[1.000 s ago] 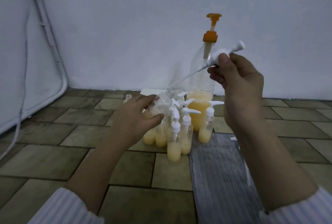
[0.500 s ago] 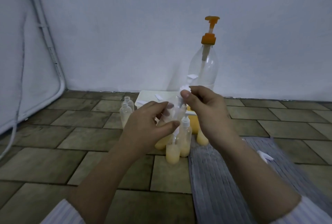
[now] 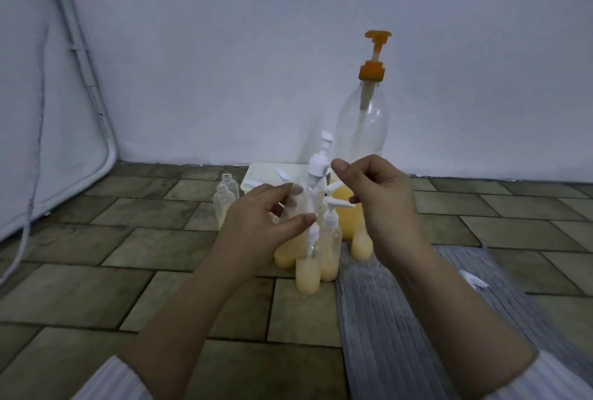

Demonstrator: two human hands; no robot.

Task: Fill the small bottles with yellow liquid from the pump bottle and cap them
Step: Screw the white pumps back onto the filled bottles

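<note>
Now clear small bottle [image 3: 304, 197] w/ white pump cap [image 3: 319, 166]

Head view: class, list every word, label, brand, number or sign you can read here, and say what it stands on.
None can be read: the large pump bottle, the small bottle gripped by the left hand, and the filled small bottles show no labels or printing.

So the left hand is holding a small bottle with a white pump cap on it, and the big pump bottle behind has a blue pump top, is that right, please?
Not quite: the head view shows the big pump bottle has an orange pump top, not blue. The rest holds: the left hand is holding a small bottle with a white pump cap on it.
</note>
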